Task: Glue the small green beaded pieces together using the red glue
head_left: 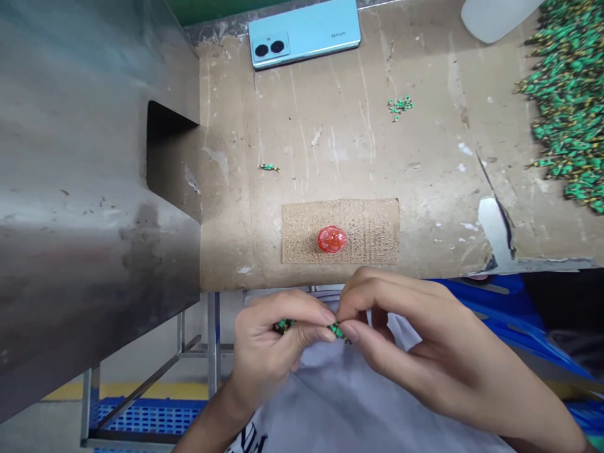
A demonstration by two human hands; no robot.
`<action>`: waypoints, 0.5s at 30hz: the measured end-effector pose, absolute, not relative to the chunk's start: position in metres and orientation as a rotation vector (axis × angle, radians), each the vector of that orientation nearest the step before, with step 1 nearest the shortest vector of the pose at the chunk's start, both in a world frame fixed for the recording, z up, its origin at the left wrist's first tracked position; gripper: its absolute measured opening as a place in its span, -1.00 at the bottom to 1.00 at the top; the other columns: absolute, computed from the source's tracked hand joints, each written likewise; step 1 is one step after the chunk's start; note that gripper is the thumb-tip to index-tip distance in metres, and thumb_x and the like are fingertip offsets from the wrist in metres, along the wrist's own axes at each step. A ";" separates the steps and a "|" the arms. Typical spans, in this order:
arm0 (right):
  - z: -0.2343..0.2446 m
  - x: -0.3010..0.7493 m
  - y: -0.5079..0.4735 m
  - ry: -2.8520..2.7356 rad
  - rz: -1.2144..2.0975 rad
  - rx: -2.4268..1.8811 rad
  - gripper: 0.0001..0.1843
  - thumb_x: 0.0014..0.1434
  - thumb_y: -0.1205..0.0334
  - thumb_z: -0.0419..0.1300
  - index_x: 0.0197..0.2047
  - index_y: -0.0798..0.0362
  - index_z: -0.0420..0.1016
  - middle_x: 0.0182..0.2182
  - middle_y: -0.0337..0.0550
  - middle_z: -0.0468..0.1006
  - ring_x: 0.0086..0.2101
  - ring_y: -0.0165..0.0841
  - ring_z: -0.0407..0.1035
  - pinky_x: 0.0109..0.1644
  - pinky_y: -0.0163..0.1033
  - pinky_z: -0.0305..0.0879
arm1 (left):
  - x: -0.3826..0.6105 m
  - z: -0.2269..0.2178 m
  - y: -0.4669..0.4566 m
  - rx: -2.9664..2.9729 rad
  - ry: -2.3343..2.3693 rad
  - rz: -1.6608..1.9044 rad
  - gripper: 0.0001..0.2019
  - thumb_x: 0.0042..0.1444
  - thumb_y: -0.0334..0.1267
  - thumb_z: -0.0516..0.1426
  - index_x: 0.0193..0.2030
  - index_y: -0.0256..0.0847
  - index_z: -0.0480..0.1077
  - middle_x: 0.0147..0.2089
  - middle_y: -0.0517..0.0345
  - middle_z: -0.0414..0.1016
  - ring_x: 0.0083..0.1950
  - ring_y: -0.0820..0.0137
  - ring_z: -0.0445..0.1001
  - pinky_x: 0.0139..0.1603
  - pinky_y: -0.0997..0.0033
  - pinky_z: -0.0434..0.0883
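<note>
My left hand (276, 343) is closed around a small bunch of green parts (284, 325), just below the front edge of the cardboard-covered table (330, 157). My right hand (406, 333) pinches one small green part (338, 330) between thumb and forefinger, touching the fingertips of the left hand. Both hands hover over my lap in a white shirt. A red round button-like object (331, 240) sits on a small cardboard patch (340, 231) right above the hands.
A light blue phone (304, 31) lies face down at the table's back. A big heap of green parts (569, 94) fills the right side; a few loose ones (400, 106) and a single one (269, 167) lie mid-table. A grey metal housing (85, 189) stands left. Blue crates (495, 314) sit below.
</note>
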State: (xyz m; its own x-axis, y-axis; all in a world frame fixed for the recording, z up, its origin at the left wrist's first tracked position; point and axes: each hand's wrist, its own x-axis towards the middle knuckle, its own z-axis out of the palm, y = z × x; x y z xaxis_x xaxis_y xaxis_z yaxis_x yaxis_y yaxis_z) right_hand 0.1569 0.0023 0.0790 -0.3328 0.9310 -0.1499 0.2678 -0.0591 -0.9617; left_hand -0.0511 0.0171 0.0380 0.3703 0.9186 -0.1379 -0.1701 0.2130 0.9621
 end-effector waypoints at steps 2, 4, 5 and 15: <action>0.078 0.157 0.003 -1.570 1.459 -1.292 -0.89 0.42 0.37 0.22 -0.17 -0.01 0.52 -0.31 -0.35 0.55 -0.36 -0.52 0.42 -0.30 -0.39 0.34 | -0.049 0.041 0.019 1.082 0.891 0.909 -0.84 0.23 -0.37 0.41 -0.13 0.03 0.73 -0.31 0.24 0.71 -0.69 0.66 0.26 -0.75 0.65 0.12; 0.077 0.157 0.004 -1.547 1.469 -1.281 -0.89 0.41 0.38 0.23 -0.17 -0.01 0.53 -0.33 -0.35 0.55 -0.38 -0.52 0.41 -0.31 -0.40 0.33 | -0.047 0.044 0.020 1.084 0.897 0.907 -0.87 0.23 -0.36 0.41 -0.15 0.00 0.73 -0.32 0.23 0.71 -0.71 0.67 0.24 -0.76 0.64 0.11; 0.076 0.157 0.004 -1.538 1.474 -1.276 -0.89 0.40 0.38 0.24 -0.18 -0.01 0.53 -0.33 -0.35 0.55 -0.39 -0.52 0.41 -0.31 -0.40 0.33 | -0.047 0.045 0.020 1.088 0.900 0.908 -0.89 0.23 -0.34 0.42 -0.16 -0.01 0.73 -0.33 0.22 0.71 -0.71 0.67 0.24 -0.76 0.63 0.11; 0.072 0.155 0.007 -1.489 1.460 -1.273 -0.85 0.28 0.46 0.26 -0.29 0.02 0.49 -0.42 -0.41 0.50 -0.44 -0.57 0.36 -0.35 -0.47 0.29 | -0.045 0.048 0.022 1.086 0.941 0.865 -0.92 0.17 -0.30 0.46 -0.21 -0.04 0.73 -0.37 0.23 0.72 -0.73 0.66 0.29 -0.77 0.62 0.11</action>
